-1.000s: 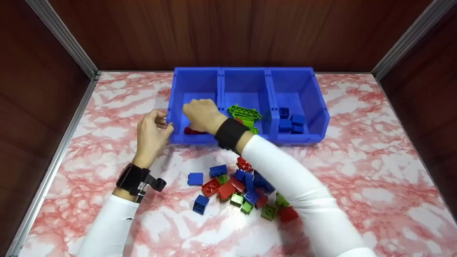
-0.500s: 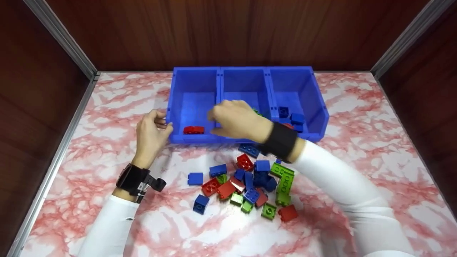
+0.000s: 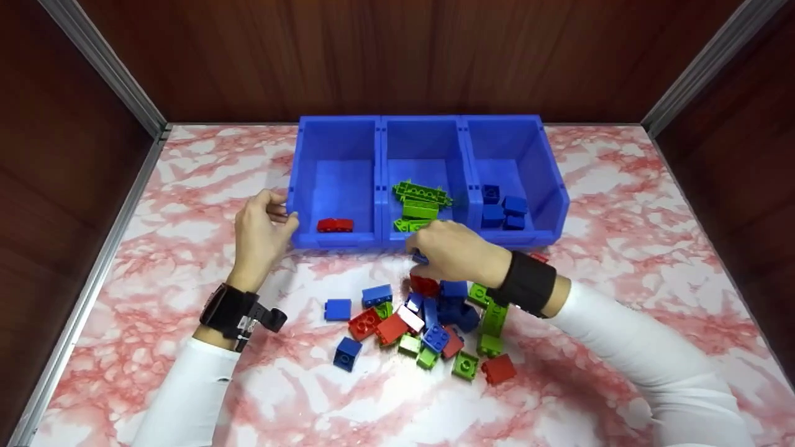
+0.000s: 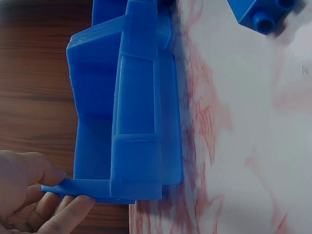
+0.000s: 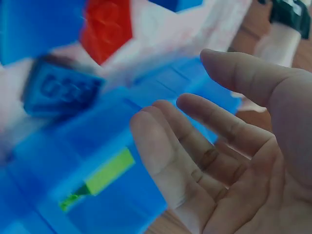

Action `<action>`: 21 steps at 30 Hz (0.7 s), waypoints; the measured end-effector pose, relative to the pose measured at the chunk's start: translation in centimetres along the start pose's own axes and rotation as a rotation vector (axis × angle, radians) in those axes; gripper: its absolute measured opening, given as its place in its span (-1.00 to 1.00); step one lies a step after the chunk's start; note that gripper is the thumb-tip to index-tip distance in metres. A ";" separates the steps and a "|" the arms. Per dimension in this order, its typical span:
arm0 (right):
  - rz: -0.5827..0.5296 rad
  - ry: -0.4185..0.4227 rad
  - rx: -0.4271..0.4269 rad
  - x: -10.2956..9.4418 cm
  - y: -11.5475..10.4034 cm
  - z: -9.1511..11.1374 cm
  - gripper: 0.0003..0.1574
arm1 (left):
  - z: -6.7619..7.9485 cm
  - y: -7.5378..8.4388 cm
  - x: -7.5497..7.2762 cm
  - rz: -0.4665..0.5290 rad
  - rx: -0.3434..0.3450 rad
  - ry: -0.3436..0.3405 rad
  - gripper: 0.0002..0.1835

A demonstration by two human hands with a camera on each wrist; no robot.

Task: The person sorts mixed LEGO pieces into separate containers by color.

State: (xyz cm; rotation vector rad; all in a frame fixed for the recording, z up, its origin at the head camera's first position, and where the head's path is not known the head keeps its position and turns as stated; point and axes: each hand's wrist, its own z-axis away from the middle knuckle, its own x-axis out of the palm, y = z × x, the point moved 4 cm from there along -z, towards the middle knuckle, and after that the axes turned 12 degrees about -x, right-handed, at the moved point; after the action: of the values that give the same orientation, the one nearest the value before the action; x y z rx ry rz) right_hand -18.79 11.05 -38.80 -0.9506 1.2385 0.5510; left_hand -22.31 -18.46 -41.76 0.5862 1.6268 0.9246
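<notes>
My left hand [image 3: 264,233] grips the left side wall of a blue three-compartment bin [image 3: 338,243], thumb on one face and fingers on the other in the left wrist view. My right hand [image 3: 459,251] is over the table just in front of the middle compartment. A dark blue brick [image 3: 420,256] lies at its fingertips. In the right wrist view the fingers are spread, and this studded brick [image 5: 63,92] lies apart from them. Red bricks [image 3: 335,225] sit in the left compartment, green bricks [image 3: 420,210] in the middle one, blue bricks [image 3: 514,205] in the right one.
A loose pile of red, blue and green bricks [image 3: 436,338] covers the table in front of the bin. Single blue bricks [image 3: 338,309] lie to its left, and a red brick [image 3: 499,369] to its right. Wooden panels [image 3: 397,59] stand behind and at both sides.
My right hand has moved out of the left compartment, rightward and back toward me, to the table before the middle compartment. Red bricks there are uncovered. The left hand keeps its place.
</notes>
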 end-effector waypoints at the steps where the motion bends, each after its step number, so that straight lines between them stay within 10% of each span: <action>1: 0.001 -0.008 0.004 0.4 0.1 0.1 -0.68 | 0.0 0.0 0.0 -0.001 0.001 0.004 -0.70; 21: 0.003 -0.105 0.110 3.8 0.5 -0.8 -0.74 | 0.0 0.2 0.1 -0.003 -0.010 -0.001 -0.69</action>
State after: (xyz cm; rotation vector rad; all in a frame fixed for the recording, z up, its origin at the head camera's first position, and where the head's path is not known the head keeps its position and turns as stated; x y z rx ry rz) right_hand -18.59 10.08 -42.63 -0.8178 1.1645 0.5229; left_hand -22.33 -18.32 -41.67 0.5770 1.6214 0.9293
